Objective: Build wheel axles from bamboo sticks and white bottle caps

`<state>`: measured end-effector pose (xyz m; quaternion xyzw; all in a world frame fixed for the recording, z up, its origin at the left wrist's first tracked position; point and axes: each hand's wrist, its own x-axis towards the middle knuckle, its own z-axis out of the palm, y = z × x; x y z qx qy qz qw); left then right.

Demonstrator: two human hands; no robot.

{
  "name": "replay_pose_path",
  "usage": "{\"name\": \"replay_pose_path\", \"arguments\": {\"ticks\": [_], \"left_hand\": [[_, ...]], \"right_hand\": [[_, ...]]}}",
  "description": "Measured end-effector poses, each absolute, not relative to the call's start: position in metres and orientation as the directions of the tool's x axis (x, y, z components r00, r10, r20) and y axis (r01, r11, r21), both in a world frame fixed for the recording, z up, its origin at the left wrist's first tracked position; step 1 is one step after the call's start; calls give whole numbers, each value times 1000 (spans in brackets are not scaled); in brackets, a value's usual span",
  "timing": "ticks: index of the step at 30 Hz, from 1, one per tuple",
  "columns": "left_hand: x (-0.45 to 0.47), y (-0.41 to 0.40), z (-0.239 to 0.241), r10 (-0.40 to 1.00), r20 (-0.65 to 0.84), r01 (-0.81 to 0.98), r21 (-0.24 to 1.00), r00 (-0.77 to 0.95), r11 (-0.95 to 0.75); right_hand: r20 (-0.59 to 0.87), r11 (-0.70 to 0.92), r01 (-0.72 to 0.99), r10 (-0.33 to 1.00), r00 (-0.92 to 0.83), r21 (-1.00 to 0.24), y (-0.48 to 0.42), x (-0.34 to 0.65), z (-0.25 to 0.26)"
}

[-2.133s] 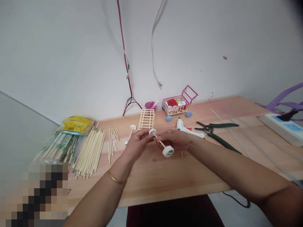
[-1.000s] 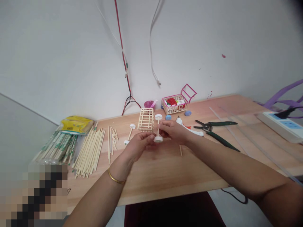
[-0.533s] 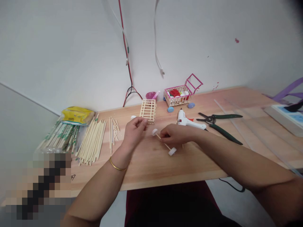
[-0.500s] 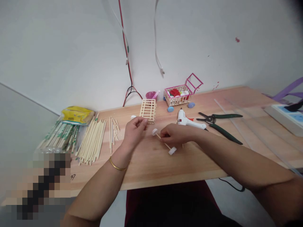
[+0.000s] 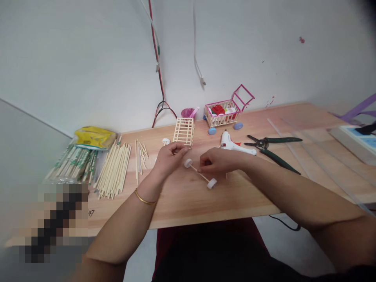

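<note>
My right hand [image 5: 216,159] is closed in a pinch on a thin wooden stick [image 5: 202,175] with a round white cap at each end, like an axle with wheels. One white cap [image 5: 188,163] points toward my left hand, the other [image 5: 212,183] toward the table's front edge. My left hand [image 5: 172,156] has thumb and fingers drawn together; whatever is between them, if anything, does not show. Just beyond it rests a small rack-like frame of pale sticks [image 5: 184,131]. Another white piece [image 5: 166,141] lies partly hidden behind the left hand.
A white glue gun [image 5: 235,147] and green-handled pliers [image 5: 268,150] lie right. Behind stands a pink-edged stick cart [image 5: 223,113] beside a pink cup [image 5: 188,112]. Loose sticks [image 5: 116,170], short cut sticks [image 5: 143,154] and a yellow packet [image 5: 94,138] lie left; a power strip [image 5: 352,143] sits far right.
The capped stick has shifted slightly left and turned a little in my right hand. My left hand has drawn slightly apart from the stick frame. The whole view has tilted a little.
</note>
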<state>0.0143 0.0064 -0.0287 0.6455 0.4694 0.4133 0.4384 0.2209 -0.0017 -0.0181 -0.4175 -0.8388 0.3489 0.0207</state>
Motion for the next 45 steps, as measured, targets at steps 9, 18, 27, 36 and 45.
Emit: {"name": "replay_pose_path", "arguments": {"ticks": [9,18,27,36,45], "left_hand": [[12,10,-36,965,94,232,961,244,-152],[13,10,-38,954,85,181,973,286,-141],[15,8,-33,954,53,89,993,295,-83],[4,10,-30,853,-109,-22,990,511,140],[2,14,-38,854,-136,-26,985,503,172]], "right_hand": [[-282,339,710,747,-602,-618,-19,208,-10],[-337,315,727,727,-598,-610,-27,197,-3],[-253,360,717,764,-594,-596,-23,209,6],[-98,494,724,790,-605,-482,-3,226,2],[-74,495,663,768,-636,-562,0,227,-4]]}}
